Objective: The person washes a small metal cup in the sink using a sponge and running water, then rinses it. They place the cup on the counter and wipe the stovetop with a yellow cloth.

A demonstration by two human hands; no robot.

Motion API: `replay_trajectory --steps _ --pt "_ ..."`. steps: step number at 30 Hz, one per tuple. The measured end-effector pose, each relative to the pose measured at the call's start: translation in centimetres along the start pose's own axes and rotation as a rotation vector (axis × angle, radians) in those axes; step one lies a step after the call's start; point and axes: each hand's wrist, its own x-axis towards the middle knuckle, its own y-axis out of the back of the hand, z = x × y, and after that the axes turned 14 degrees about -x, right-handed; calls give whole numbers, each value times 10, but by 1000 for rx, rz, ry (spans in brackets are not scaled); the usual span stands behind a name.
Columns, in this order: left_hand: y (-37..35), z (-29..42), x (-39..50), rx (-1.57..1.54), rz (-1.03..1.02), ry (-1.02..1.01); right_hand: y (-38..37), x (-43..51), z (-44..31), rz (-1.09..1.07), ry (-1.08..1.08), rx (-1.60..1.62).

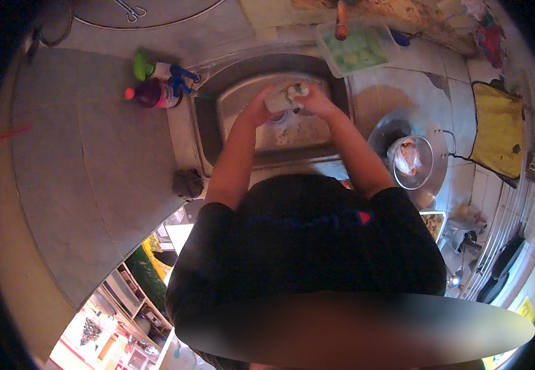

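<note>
Over a stainless steel sink basin [295,138], both hands are around a pale, block-like container [276,100]. My left hand [258,110] grips its left end. At its right end, my right hand [316,101] holds a crumpled whitish thing [297,90] against it; whether this is a cloth, a sponge or part of the container cannot be told. The sink drain [278,116] shows partly beneath the hands. Dark specks lie on the basin floor below them.
A purple bottle with a red cap [154,95] and a green-topped bottle [142,65] stand left of the sink. Behind right is a plastic tub with green contents [357,53]. At right, a metal wok [436,162] holds a bowl with a plastic-wrapped item [408,158]. A yellow cloth [497,129] lies beyond.
</note>
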Motion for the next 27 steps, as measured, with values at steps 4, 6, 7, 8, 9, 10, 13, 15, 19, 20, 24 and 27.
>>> replay_trajectory --steps 4,6,7,8,9,10,13,15,19,20,24,27 --pt "-21 -1 -10 -488 7 154 15 8 12 121 -113 166" --pt "-29 -15 -10 -255 36 10 12 12 17 149 -135 406" --pt "-29 -19 -7 -73 -27 -79 10 14 21 89 -101 457" --pt "-28 -25 -5 104 -73 -179 8 15 26 33 -58 521" --pt "-26 -26 1 346 -157 -294 7 17 32 12 -96 569" --pt "-22 -29 3 467 -172 -325 7 19 39 19 -45 462" --pt "-4 -24 2 393 137 -288 9 29 66 147 -141 23" --pt "13 -9 -10 1212 381 -259 11 42 85 241 -263 -351" --pt "52 -3 -28 1458 497 -269 -6 65 116 256 -338 -758" --pt "65 -10 -33 1572 499 -324 -16 70 118 217 -304 -831" --pt "123 -41 -72 1864 576 -90 -53 73 104 143 -344 -629" --pt "166 -62 -96 1899 648 91 -58 48 90 172 -430 -185"
